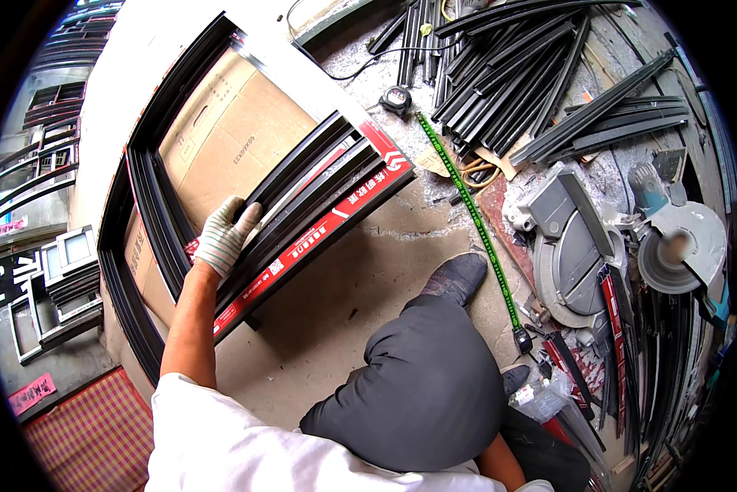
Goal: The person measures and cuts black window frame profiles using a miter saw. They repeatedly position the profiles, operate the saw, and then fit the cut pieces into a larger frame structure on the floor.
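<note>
frame (159, 213): black, its red strip (327, 221) shows white print | cardboard (229, 123): tan-brown, dark lettering | glove (225, 238): white, pale green stripes | shirt (221, 443): white | trousers (422, 381): dark grey | tape blade (469, 201): is bright green, ticked black | tape case (395, 100): mostly black | loose bars (508, 82): black | saw (569, 246): silver-grey | cloth (94, 435): red-and-yellow check | paper slip (32, 394): pink

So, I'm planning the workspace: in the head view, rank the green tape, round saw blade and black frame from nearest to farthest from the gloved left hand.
1. Black frame: touching the left hand.
2. Green tape: to the right, on the floor.
3. Round saw blade: far right.
</note>
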`<state>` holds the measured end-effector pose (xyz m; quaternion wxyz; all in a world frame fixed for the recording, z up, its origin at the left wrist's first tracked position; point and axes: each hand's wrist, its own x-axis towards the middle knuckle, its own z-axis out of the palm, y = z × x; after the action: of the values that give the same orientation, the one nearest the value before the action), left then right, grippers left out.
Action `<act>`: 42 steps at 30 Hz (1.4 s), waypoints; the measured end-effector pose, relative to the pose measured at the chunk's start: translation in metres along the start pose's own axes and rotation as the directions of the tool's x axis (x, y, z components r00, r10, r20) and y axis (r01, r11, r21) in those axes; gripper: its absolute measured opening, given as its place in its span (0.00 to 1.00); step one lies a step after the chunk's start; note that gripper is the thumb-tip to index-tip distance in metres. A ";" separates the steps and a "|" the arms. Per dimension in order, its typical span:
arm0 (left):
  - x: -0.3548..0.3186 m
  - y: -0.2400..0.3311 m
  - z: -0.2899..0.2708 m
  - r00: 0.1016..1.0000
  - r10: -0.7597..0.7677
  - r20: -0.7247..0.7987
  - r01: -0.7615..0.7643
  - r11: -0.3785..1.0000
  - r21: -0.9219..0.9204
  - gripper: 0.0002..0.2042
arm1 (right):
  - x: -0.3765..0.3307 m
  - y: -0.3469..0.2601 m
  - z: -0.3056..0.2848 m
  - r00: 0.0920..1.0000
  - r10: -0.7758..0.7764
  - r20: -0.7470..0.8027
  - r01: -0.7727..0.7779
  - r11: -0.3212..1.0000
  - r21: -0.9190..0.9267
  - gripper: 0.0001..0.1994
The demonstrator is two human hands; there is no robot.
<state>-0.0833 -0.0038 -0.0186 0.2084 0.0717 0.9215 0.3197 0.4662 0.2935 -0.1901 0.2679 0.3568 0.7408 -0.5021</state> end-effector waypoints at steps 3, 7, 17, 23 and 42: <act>0.000 0.001 0.000 1.000 0.005 -0.004 -0.005 1.000 0.008 0.24 | 0.002 -0.005 -0.002 0.999 0.025 0.025 -0.025 0.999 -0.028 0.22; 0.003 0.001 0.000 1.000 0.002 0.011 -0.003 1.000 0.017 0.25 | 0.007 0.008 0.003 0.998 -0.057 0.010 0.058 0.996 -0.069 0.21; 0.002 0.001 0.001 1.000 -0.030 0.003 0.030 0.999 0.011 0.26 | 0.004 0.007 0.002 0.980 -0.196 -0.010 0.193 0.972 -0.130 0.21; 0.001 0.005 0.006 0.998 0.045 -0.036 -0.043 0.998 0.044 0.23 | 0.005 0.026 0.007 0.990 -0.132 -0.049 0.129 0.990 -0.053 0.21; -0.005 0.004 0.013 0.984 0.089 -0.154 -0.078 0.994 0.077 0.20 | -0.016 -0.020 -0.008 0.985 -0.097 -0.140 0.092 0.995 -0.046 0.20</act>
<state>-0.0730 0.0053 -0.0240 0.1191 0.0921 0.9419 0.3001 0.4592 0.2922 -0.1638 0.1974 0.3507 0.7840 -0.4727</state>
